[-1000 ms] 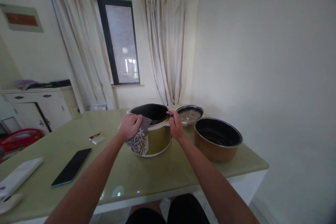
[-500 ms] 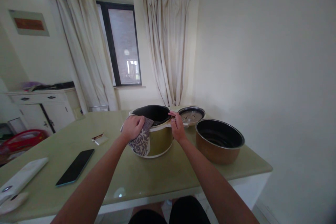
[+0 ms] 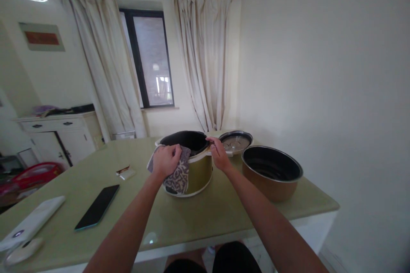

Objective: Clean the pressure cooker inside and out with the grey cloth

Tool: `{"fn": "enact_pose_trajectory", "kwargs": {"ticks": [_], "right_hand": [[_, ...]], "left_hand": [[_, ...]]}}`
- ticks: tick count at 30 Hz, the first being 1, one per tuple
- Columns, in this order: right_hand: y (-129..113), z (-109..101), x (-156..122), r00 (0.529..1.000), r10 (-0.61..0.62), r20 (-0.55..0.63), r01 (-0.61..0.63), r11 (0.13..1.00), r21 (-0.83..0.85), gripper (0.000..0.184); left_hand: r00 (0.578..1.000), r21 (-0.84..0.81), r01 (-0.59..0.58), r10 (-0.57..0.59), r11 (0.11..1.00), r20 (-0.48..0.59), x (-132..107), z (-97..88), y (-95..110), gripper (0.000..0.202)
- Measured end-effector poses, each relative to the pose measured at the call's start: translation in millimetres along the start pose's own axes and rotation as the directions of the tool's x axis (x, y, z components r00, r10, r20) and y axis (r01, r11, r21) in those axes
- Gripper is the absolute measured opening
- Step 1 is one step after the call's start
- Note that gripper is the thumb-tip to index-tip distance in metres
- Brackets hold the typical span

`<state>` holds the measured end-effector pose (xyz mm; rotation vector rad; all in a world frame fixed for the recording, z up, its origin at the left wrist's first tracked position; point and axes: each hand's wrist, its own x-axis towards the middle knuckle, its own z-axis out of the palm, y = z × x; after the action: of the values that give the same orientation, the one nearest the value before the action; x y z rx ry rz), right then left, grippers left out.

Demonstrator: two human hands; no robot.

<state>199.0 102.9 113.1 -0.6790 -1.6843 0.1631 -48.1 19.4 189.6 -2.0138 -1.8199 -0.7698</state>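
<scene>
A rice cooker body (image 3: 200,175) with a gold side, white base and dark inside stands on the table. My left hand (image 3: 166,160) is closed on a grey patterned cloth (image 3: 180,175), pressed at the cooker's near left rim. The cloth hangs down over the outer wall. On the cooker's right side, my right hand (image 3: 219,153) grips the rim, with its fingers curled over the edge. To the right sits a brown inner pot (image 3: 267,185) with a black inside. The cooker lid (image 3: 235,141) lies behind it, its inner side up.
On the left of the pale green table (image 3: 179,226) lie a dark phone (image 3: 98,207), a white device (image 3: 33,222), a white rounded object (image 3: 24,251) and a small packet (image 3: 127,173). A wall stands close on the right.
My left hand has shifted slightly right along the rim with the cloth. My right hand keeps its hold on the cooker. The whole view has tilted up a little.
</scene>
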Motion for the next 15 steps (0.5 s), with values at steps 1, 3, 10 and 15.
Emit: {"fn": "enact_pose_trajectory", "kwargs": {"ticks": [1, 3, 10, 15], "right_hand": [[3, 0, 1, 1.000, 0.005, -0.016, -0.005, 1.000, -0.002, 0.037], [9, 2, 3, 0.995, 0.042, -0.091, -0.043, 0.999, -0.007, 0.036], [9, 22, 6, 0.846, 0.526, -0.087, -0.492, 0.833, 0.254, 0.047], [-4, 24, 13, 0.748, 0.632, -0.203, -0.589, 0.773, 0.235, 0.039]], "left_hand": [[0.999, 0.013, 0.027, -0.027, 1.000, -0.017, -4, -2.0, 5, 0.060], [0.995, 0.033, 0.087, -0.085, 0.996, -0.057, -12, -5.3, 18, 0.057], [0.977, 0.041, 0.151, -0.143, 0.988, -0.160, -35, -10.4, 47, 0.054], [0.984, 0.002, 0.140, -0.139, 0.990, -0.109, -30, -11.9, 46, 0.053]]}}
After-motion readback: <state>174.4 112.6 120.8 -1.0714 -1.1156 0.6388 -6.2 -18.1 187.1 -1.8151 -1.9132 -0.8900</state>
